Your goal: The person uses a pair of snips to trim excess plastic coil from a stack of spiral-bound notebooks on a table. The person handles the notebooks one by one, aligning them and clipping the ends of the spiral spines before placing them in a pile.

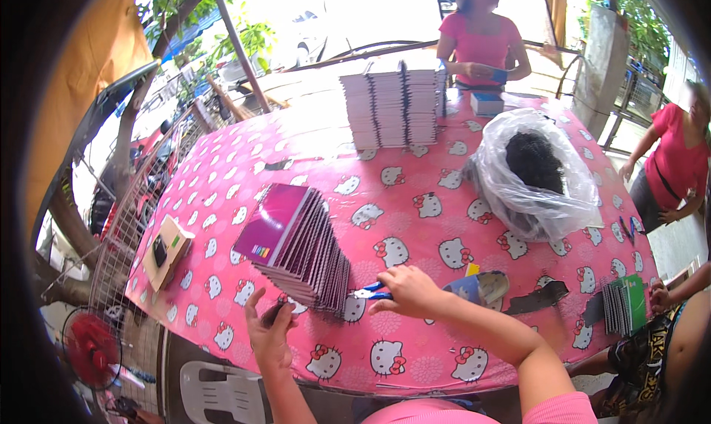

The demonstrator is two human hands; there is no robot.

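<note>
My right hand (pixel 415 291) is closed around blue-handled pliers (pixel 378 294), whose metal jaws point left at the lower side of a tall stack of spiral-bound notebooks (pixel 311 254). The top notebook has a purple cover, and the dark coils run down the stack's edges. My left hand (pixel 272 335) is just in front of the stack, palm side partly up. Its thumb and fingers curl around a small dark thing (pixel 275 314) that I cannot make out.
A pink patterned cloth (pixel 392 202) covers the table. Farther back are tall notebook stacks (pixel 389 105) and a plastic bag of black coils (pixel 533 165). Green notebooks (pixel 626 305), a blue slipper-like thing (pixel 481 287) and cardboard (pixel 169 254) lie about. Other people stand around the table.
</note>
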